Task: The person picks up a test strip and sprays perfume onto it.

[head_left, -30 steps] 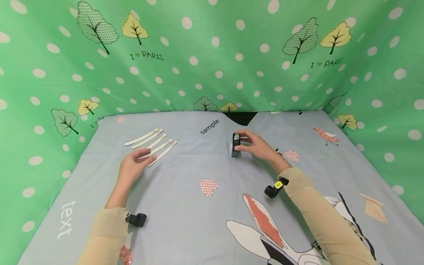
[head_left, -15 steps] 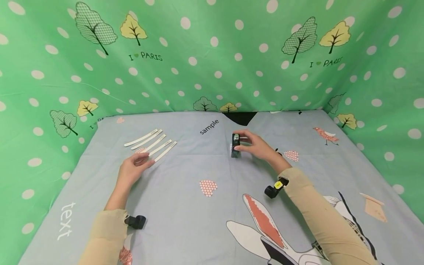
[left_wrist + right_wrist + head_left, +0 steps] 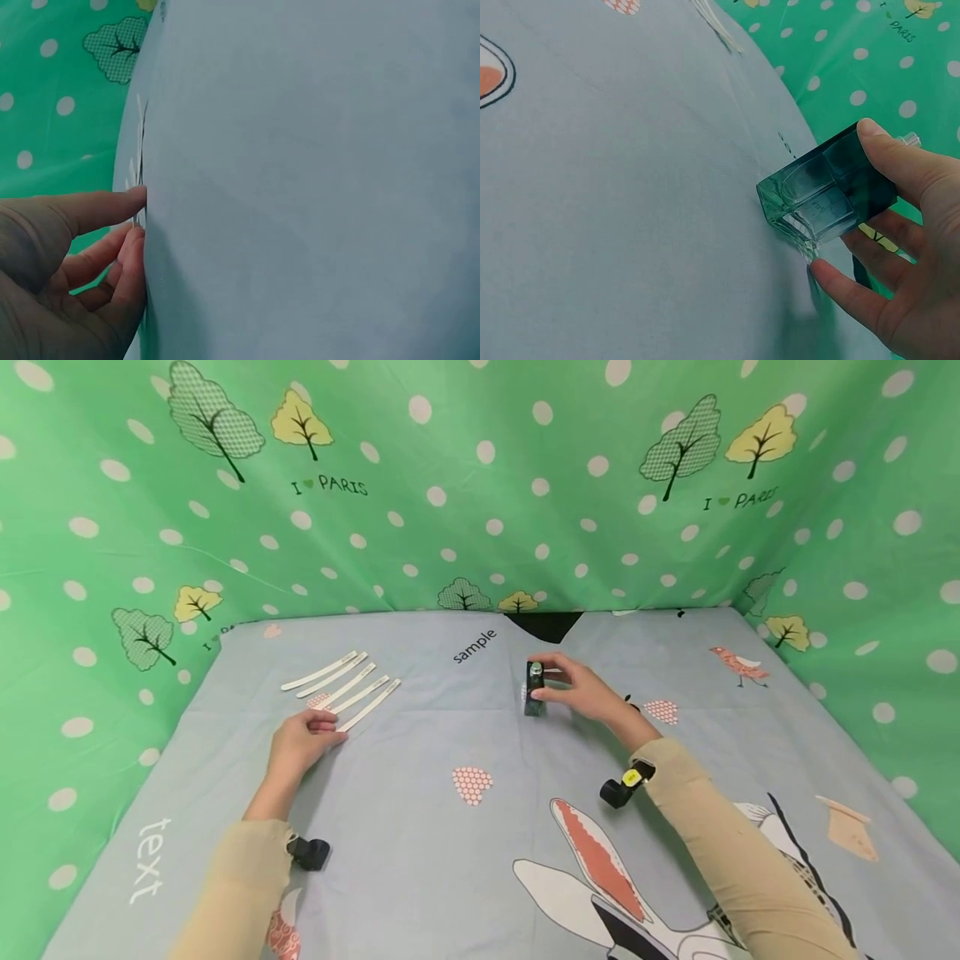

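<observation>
Several slim white paper strips (image 3: pixel 360 692) with small dark print at their far ends lie fanned side by side at the left of the cloth. My left hand (image 3: pixel 296 745) is at their near ends, thumb and fingertips right at the closest strip and parted around the strip ends in the left wrist view. My right hand (image 3: pixel 570 687) grips a square green glass perfume bottle (image 3: pixel 817 191), thumb on one side and fingers on the other. The bottle stands upright on the cloth, its dark upper part topped by a small silver spray nozzle (image 3: pixel 536 669).
A grey-blue printed cloth (image 3: pixel 420 843) covers the table. Green polka-dot fabric (image 3: pixel 465 518) hangs along the back and both sides. Each wrist carries a small black camera, such as the left wrist camera (image 3: pixel 311 853).
My left hand has drawn back slightly toward me along the strips, and its fingers now cover their near ends. The strips stay in place. My right hand and the perfume bottle have not moved.
</observation>
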A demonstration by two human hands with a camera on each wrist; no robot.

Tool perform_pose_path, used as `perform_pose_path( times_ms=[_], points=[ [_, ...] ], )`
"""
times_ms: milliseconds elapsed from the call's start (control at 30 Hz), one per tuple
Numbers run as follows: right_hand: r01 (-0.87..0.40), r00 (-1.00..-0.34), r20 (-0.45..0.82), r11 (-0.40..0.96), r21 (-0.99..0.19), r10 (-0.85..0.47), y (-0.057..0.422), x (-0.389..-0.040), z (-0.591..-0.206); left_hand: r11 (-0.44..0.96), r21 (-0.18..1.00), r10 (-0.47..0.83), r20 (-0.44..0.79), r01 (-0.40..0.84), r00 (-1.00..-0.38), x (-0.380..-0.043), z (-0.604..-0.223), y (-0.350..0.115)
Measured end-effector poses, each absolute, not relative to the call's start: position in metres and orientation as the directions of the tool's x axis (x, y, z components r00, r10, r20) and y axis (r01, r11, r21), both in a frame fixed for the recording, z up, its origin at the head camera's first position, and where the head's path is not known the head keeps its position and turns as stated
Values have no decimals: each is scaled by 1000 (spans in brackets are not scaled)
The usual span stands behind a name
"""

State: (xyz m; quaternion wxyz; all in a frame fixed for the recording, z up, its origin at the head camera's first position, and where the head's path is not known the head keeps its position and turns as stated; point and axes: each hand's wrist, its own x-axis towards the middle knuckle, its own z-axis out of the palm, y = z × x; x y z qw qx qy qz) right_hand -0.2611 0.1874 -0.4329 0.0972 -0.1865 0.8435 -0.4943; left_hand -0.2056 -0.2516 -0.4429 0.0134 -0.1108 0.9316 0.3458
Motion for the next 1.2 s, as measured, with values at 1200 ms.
perform_pose_path(
  times_ms=[1200],
  points=[
    [-213, -922, 53, 387, -897, -385, 187, -256, -437, 602, 774, -154, -131, -198, -979, -211, -436, -255]
  ],
)
